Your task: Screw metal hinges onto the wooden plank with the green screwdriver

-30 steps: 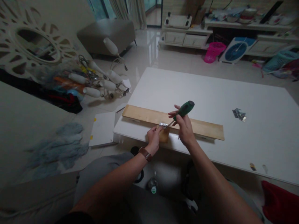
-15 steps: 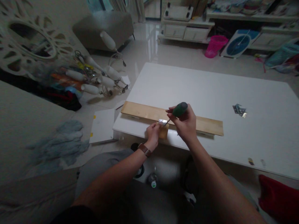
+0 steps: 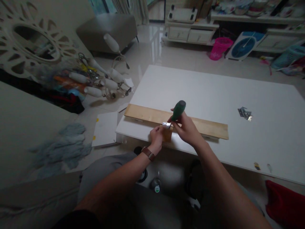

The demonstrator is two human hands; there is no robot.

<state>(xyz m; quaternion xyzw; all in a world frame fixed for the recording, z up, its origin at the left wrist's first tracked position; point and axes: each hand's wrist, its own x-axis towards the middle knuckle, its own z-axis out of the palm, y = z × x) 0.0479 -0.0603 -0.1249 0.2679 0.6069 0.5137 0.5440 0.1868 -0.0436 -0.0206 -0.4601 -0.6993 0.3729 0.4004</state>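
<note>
My right hand (image 3: 184,126) is closed around a screwdriver (image 3: 179,110) with a green handle and dark end, held fairly upright. Its tip is at the right end of a small silver hinge (image 3: 166,124), which lies against the near edge of a long wooden board (image 3: 147,114). Below the hinge is a small wooden block (image 3: 167,135). My left hand (image 3: 156,136), with a brown watch strap at the wrist, grips the block's left side with fingers pressed together near the hinge. Any screw under the tip is too small to make out.
The board lies on a large white panel (image 3: 190,86). Several metal hinges (image 3: 245,114) are piled on its right side. Two small items, one a yellow-and-black piece (image 3: 256,165), lie near the front edge. A lamp with white shades (image 3: 111,83) stands left, beside a white board (image 3: 106,130).
My right hand has moved slightly left and down, and the screwdriver has swung from a slant to more upright. My left hand stays at the block and hinge.
</note>
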